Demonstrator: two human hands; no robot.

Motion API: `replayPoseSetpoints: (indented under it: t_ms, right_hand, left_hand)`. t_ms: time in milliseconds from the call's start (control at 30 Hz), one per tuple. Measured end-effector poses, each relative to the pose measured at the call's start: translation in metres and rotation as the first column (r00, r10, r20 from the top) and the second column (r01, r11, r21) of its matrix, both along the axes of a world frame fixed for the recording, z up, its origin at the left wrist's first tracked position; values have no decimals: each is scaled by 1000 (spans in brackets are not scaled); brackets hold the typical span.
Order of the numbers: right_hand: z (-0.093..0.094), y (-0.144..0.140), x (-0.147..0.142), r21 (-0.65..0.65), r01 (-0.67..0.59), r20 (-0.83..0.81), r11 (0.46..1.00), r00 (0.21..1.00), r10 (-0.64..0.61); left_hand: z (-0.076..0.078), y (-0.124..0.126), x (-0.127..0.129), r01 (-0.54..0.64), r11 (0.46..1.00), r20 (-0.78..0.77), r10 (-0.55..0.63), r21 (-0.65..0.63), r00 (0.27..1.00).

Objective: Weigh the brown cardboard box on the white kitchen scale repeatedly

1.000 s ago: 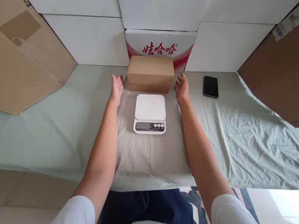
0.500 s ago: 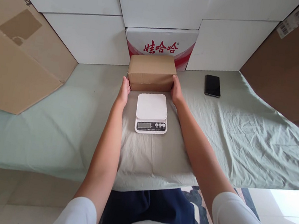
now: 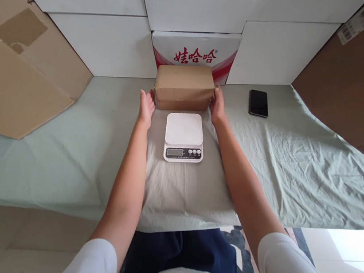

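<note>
Since the frame before, our left hand (image 3: 146, 105) had eased off the cardboard box (image 3: 184, 86). Its fingers lay open just beside the box's left end; our right hand (image 3: 218, 105) touched the right end, fingers spread. The box's long axis ran left-right between them.

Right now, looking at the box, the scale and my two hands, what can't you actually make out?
All in the head view:
- Scale: display reading and button labels are too small to read.
- Cardboard box: its back and underside are hidden by the box itself.
- Left hand and right hand: whether either presses the box sides is unclear at this angle.
- Phone: dark screen, nothing legible.
- Barcode label: cut off by the top edge.
</note>
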State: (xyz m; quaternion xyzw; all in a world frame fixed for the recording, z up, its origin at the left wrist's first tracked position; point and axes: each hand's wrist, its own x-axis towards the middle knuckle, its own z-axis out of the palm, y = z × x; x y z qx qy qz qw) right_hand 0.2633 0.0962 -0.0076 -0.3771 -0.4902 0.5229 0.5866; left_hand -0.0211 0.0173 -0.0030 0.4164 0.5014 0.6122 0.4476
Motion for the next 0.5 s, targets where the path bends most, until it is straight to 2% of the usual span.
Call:
replayPoseSetpoints:
  t_ms: [100, 167, 300, 400, 500]
  right_hand:
    - [9, 4, 17, -117, 121, -90, 986, 987, -131]
    - [14, 7, 32, -150, 166, -125, 975, 975, -186]
    - [19, 9, 55, -172, 207, -134, 963, 964, -231]
    - [20, 6, 58, -184, 223, -124, 957, 961, -247]
    - [19, 3, 51, -188, 195, -105, 963, 970, -217]
  left_hand:
    - [3, -3, -23, -76, 996, 32, 75, 50, 997]
    - [1, -3, -41, -102, 992, 27, 100, 80, 995]
    - [-7, 1, -65, -57, 990, -39, 63, 128, 997]
    - [-9, 3, -66, -18, 991, -74, 28, 130, 997]
    - [-4, 0, -54, -61, 995, -44, 65, 80, 997]
